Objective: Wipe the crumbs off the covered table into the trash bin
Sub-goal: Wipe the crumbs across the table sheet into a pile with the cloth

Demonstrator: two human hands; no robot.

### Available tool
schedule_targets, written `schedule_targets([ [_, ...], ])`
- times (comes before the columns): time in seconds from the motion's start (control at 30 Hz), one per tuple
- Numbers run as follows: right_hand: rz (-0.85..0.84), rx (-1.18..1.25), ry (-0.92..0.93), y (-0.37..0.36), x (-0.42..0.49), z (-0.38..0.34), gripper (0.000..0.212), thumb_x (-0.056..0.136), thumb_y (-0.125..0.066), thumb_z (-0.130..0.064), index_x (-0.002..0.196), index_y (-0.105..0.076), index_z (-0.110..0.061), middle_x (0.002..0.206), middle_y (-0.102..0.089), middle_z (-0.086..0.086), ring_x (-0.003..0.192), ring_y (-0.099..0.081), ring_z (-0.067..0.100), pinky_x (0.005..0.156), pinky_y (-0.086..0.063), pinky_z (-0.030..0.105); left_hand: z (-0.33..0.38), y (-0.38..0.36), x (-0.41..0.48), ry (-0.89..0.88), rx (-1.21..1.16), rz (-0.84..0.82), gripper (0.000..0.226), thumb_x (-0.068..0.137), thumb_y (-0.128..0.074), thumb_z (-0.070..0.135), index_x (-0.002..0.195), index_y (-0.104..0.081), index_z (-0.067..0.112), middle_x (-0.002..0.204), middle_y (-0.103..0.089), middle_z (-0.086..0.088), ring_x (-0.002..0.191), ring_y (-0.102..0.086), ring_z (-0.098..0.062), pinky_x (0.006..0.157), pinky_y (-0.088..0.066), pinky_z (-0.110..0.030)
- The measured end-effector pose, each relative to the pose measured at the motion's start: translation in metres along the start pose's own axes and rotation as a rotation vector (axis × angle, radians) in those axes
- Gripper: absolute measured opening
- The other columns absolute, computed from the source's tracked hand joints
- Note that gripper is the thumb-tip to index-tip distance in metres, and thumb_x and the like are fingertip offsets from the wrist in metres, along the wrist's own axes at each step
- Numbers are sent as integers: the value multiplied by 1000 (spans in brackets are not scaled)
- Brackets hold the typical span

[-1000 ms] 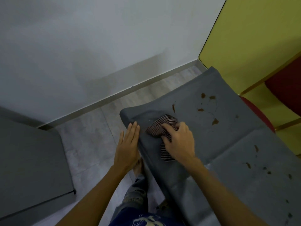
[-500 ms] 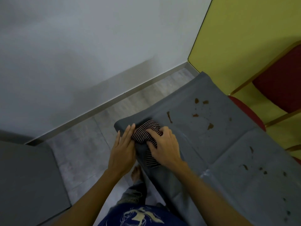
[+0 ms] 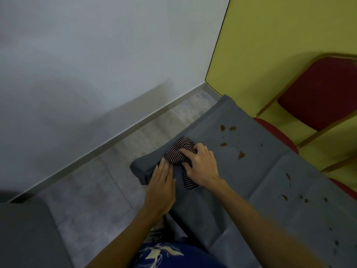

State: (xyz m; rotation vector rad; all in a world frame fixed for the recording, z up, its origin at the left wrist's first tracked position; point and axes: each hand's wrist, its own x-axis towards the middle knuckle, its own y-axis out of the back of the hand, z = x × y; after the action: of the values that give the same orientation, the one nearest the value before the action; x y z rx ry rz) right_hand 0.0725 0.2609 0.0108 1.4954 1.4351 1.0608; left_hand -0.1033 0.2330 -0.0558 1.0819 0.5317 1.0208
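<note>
R fingers (image 3: pixel 188 151) curled, pressing the striped rag (image 3: pixel 178 151) flat at the table (image 3: pixel 241 182) edge. L hand (image 3: pixel 161 183) flat, fingers together, cupped beside rag, holding nothing we can see. Crumbs (image 3: pixel 241 155) sit inboard of rag. No bin in view. Risk, we judge: crumbs slip past L palm to floor.

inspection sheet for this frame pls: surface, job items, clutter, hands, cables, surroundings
Surface: grey cover on the table, creased, brown crumbs scattered across it.
Job's things: striped cloth bunched at the table's left edge; no bin in view.
Clutter: nothing seen.
Grips: right hand presses on the cloth; left hand lies flat at the edge beside it.
Cables: nothing seen.
Surroundings: red chair against a yellow wall, grey wall, tiled floor.
</note>
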Motion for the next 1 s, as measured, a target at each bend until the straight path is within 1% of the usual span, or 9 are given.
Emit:
schedule_targets([
  [0.13, 15, -37, -85, 8, 16, 43, 49, 85, -69, -39, 133, -60, -30, 112, -51, 13, 100, -54, 35, 83, -52, 46, -14, 5, -2, -40, 57, -19, 57, 104, -36, 34, 152, -26, 6, 161, -23, -9, 150, -16, -20, 120, -25, -39],
  [0.3, 87, 22, -512, 26, 41, 81, 52, 91, -62, -38, 141, -53, -29, 126, -48, 19, 117, -49, 41, 97, -47, 50, -14, 6, -3, -13, 63, -44, 58, 105, -31, 39, 154, -22, 9, 162, -19, -6, 150, -13, -18, 121, -22, -38],
  [0.37, 129, 6, -471, 26, 37, 61, 51, 89, -64, -36, 139, -57, -28, 128, -49, 18, 118, -49, 39, 96, -47, 50, -17, 7, -6, -9, 58, -37, 58, 104, -32, 38, 154, -22, 9, 162, -20, -6, 150, -14, -18, 121, -21, -37],
  [0.43, 132, -15, -301, 20, 26, 32, 49, 87, -68, -35, 135, -60, -29, 123, -52, 15, 113, -52, 36, 91, -48, 47, -19, 6, -6, -14, 50, -27, 58, 104, -35, 37, 153, -25, 8, 161, -22, -7, 150, -16, -19, 121, -21, -36],
  [0.6, -35, -45, -23, 5, 7, 2, 51, 85, -69, -36, 135, -59, -33, 120, -52, 10, 109, -51, 32, 88, -45, 45, -19, 4, -3, -25, 49, -23, 57, 102, -39, 35, 150, -32, 5, 158, -28, -11, 149, -21, -21, 118, -28, -38],
  [0.73, 27, -91, -180, 18, 26, 52, 49, 86, -68, -37, 134, -60, -33, 115, -53, 13, 105, -55, 37, 85, -48, 46, -15, 6, -1, -34, 65, -31, 58, 104, -36, 37, 153, -24, 8, 161, -21, -6, 150, -16, -19, 121, -17, -33],
  [0.87, 69, -28, -502, 29, 37, 72, 53, 90, -61, -37, 142, -51, -33, 127, -49, 17, 118, -48, 40, 98, -43, 49, -18, 6, -5, -40, 77, -26, 59, 104, -34, 38, 154, -22, 9, 162, -19, -6, 150, -14, -18, 122, -15, -33],
  [0.93, 119, -3, -491, 24, 25, 47, 52, 89, -63, -35, 140, -54, -31, 126, -50, 16, 115, -49, 39, 95, -43, 47, -18, 5, -7, -37, 71, -29, 59, 104, -34, 38, 153, -23, 8, 162, -20, -7, 150, -15, -19, 121, -18, -35],
  [1.0, 131, 26, -355, 12, 6, 11, 50, 87, -67, -34, 136, -58, -31, 121, -52, 14, 109, -51, 36, 90, -45, 45, -19, 3, -4, -30, 69, -33, 57, 104, -33, 37, 152, -27, 7, 160, -24, -10, 149, -19, -21, 120, -23, -38],
])
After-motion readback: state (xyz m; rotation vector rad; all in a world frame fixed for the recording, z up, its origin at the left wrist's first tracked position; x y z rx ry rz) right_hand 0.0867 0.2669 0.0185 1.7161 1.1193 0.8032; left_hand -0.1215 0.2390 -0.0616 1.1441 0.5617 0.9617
